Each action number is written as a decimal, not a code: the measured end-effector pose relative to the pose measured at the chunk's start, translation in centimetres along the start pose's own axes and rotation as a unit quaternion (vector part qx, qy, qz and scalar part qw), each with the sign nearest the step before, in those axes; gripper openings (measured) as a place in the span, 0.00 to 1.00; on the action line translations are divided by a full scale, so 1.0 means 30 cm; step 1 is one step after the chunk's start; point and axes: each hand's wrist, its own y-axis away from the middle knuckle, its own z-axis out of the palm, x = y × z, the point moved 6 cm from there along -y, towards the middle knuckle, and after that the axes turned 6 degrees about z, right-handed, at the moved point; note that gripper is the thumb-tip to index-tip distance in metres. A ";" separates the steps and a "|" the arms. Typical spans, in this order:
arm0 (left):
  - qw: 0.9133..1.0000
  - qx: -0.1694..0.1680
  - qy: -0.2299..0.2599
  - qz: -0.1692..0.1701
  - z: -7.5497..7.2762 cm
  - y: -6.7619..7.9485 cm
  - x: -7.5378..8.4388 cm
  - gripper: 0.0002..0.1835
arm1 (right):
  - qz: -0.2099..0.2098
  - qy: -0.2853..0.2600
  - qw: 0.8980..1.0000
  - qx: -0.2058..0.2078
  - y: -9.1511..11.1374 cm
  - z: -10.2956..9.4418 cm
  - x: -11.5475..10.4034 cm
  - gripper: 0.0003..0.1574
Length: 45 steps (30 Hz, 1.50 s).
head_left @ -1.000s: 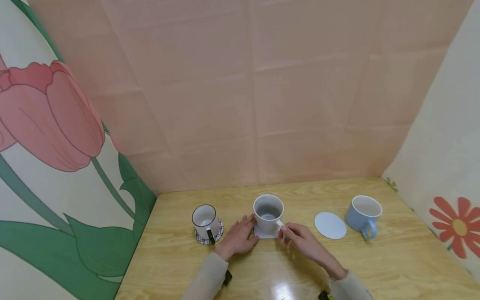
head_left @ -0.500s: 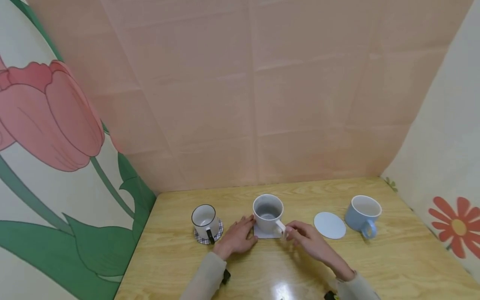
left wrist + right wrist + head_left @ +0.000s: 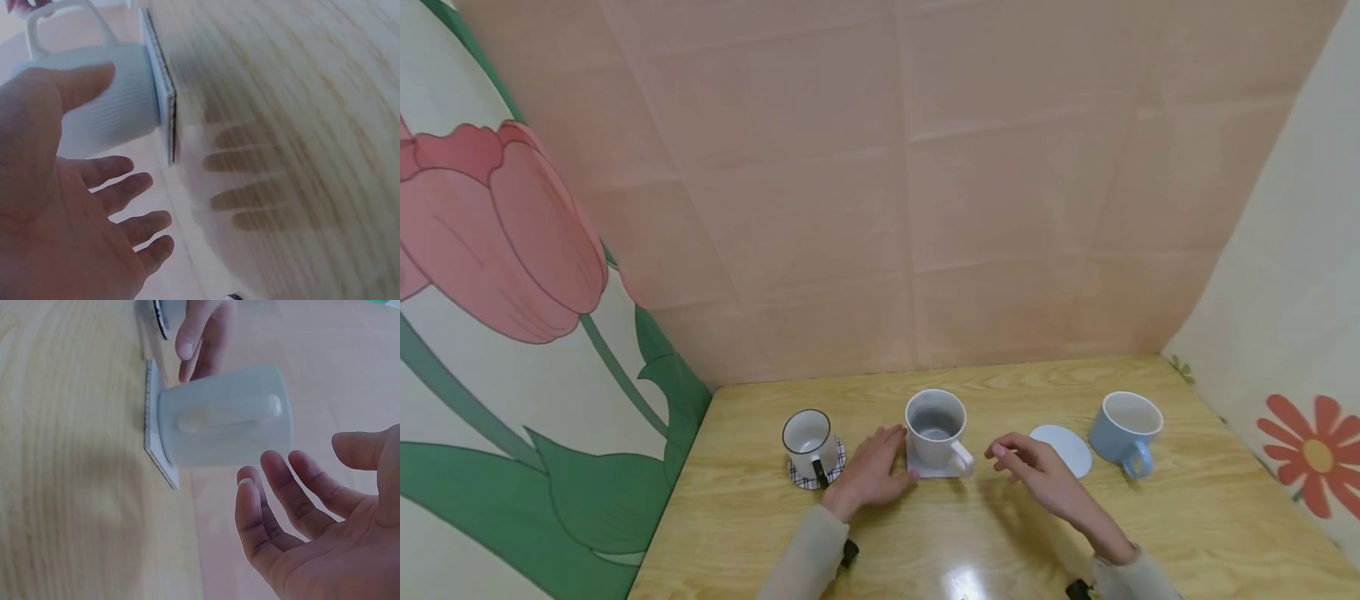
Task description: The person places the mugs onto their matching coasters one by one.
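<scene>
A white mug (image 3: 934, 435) stands upright on a square white coaster (image 3: 925, 467) in mid-table, its handle pointing toward the right front. Close by the mug's left side is my left hand (image 3: 870, 471), fingers extended and holding nothing; in the left wrist view the fingers (image 3: 144, 226) are spread beside the ribbed mug (image 3: 112, 103). To the right of the handle, apart from it, my right hand (image 3: 1045, 477) hovers with loosely bent fingers and an empty grasp. The right wrist view has the same mug (image 3: 231, 440) on its coaster (image 3: 161, 447).
At left, a white mug with a black rim (image 3: 811, 442) sits on a round plaid coaster (image 3: 805, 482). On the right, a round pale coaster (image 3: 1070, 450) lies partly behind my right hand, with a light-blue mug (image 3: 1122, 437) beside it on the wooden table (image 3: 1210, 500).
My right hand has released the white mug's handle and drawn away to the right. The mug stays on its coaster, and my left hand has barely moved.
</scene>
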 end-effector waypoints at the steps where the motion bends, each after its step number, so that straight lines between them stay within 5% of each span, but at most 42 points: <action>1: 1.000 0.004 0.002 0.000 -0.005 0.001 0.002 0.44 | -0.003 0.003 1.000 0.004 0.003 -0.007 -0.005 0.16; 14: 0.998 0.068 0.013 -0.011 -0.063 0.013 0.021 0.50 | -0.046 0.042 0.997 0.046 0.026 -0.094 -0.038 0.12; 22: 0.995 0.098 0.018 -0.007 -0.093 0.026 0.033 0.51 | -0.033 0.054 0.996 0.061 0.046 -0.133 -0.043 0.12; 45: 0.988 0.138 -0.005 0.061 -0.163 0.022 0.159 0.49 | -0.049 0.116 0.984 0.129 0.134 -0.264 -0.073 0.11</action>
